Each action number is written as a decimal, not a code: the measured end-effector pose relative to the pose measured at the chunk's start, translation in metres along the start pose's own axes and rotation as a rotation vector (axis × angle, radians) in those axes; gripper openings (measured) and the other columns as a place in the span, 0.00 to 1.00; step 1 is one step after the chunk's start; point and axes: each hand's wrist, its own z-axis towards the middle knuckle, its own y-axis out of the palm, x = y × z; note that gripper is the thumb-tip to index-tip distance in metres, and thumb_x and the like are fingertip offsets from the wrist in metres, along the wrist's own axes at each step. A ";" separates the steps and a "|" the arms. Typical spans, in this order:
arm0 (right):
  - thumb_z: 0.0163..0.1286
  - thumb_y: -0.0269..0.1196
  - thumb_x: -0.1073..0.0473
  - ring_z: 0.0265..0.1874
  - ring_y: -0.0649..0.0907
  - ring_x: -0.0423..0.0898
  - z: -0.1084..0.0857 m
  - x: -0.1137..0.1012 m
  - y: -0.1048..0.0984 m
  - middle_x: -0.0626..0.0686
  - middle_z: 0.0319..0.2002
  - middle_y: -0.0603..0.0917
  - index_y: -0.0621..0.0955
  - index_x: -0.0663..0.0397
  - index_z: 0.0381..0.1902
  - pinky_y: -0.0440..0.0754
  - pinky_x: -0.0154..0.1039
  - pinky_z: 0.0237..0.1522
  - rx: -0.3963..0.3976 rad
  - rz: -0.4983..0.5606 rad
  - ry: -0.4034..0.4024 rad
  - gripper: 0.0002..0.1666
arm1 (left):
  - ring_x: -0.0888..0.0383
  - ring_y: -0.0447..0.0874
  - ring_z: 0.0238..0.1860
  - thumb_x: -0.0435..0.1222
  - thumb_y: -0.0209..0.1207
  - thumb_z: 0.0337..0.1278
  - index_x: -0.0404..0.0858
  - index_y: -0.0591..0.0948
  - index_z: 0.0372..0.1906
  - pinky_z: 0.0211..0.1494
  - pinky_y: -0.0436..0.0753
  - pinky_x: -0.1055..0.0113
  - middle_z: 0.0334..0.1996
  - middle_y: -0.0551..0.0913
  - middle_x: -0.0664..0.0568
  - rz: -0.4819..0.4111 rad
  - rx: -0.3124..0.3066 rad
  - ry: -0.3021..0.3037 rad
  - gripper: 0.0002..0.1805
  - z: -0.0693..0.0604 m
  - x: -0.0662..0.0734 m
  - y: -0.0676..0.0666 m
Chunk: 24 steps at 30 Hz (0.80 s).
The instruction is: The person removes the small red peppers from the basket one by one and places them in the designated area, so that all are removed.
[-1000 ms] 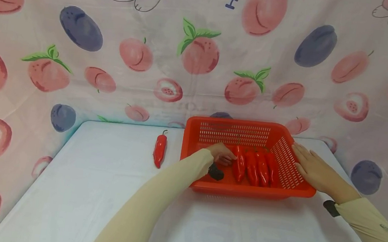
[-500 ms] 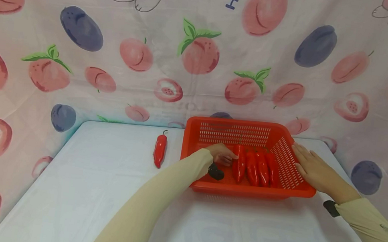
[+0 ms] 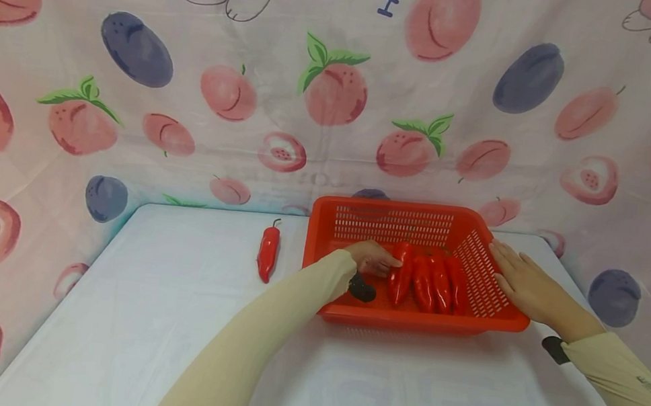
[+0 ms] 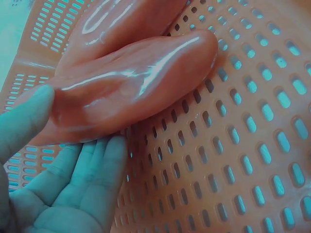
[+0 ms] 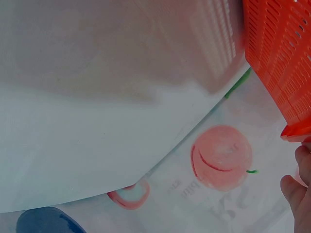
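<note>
We count four red peppers inside the red basket point(image 3: 427, 320) at right of centre in the head view, and one lone pepper point(image 3: 267, 253) on the tabletop point(image 3: 171, 265), left of it. Three peppers point(image 3: 440, 283) lie side by side in the basket's right half; the held pepper point(image 3: 397, 283) is leftmost of the four. The left hand point(image 3: 374, 260) pinches it between thumb and fingers, so we judge that its placement is not yet finished. The right hand point(image 3: 526, 282) has its grip spread, fingers straight along the basket's right edge. By our reading the work is well advanced: four peppers are grouped, and only the one outside stands apart. Whether peppers are going in or coming out, we cannot tell.

The left wrist view shows what the head view hides: the thumb point(image 4: 34, 114) above the pepper at left of the frame, the other fingers point(image 4: 109, 162) beneath it, and the slotted basket floor filling the right half. The right wrist view alone gives us the basket's outer wall, at upper right, and its shadow on the tabletop. Neither wrist view shows the lone pepper.
</note>
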 end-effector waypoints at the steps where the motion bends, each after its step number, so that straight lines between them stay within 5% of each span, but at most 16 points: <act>1: 0.71 0.50 0.55 0.70 0.53 0.66 0.000 0.000 0.000 0.69 0.71 0.53 0.48 0.67 0.72 0.47 0.65 0.70 -0.004 0.000 0.003 0.40 | 0.46 0.70 0.65 0.32 0.61 0.57 0.28 0.73 0.59 0.66 0.73 0.58 0.63 0.72 0.41 0.002 0.003 0.004 0.25 -0.001 0.000 0.000; 16: 0.71 0.50 0.52 0.71 0.51 0.65 0.000 0.001 0.001 0.67 0.72 0.51 0.46 0.64 0.73 0.43 0.62 0.72 -0.026 0.010 0.037 0.42 | 0.49 0.78 0.58 0.34 0.63 0.55 0.29 0.80 0.50 0.61 0.77 0.59 0.55 0.80 0.42 0.060 0.031 0.033 0.18 -0.004 0.002 -0.001; 24: 0.71 0.50 0.52 0.71 0.51 0.65 -0.001 0.001 0.000 0.67 0.72 0.50 0.46 0.64 0.73 0.41 0.61 0.72 -0.025 0.003 0.030 0.42 | 0.46 0.75 0.61 0.35 0.62 0.56 0.28 0.74 0.57 0.63 0.76 0.58 0.59 0.76 0.39 0.071 0.057 0.041 0.25 -0.009 0.012 -0.006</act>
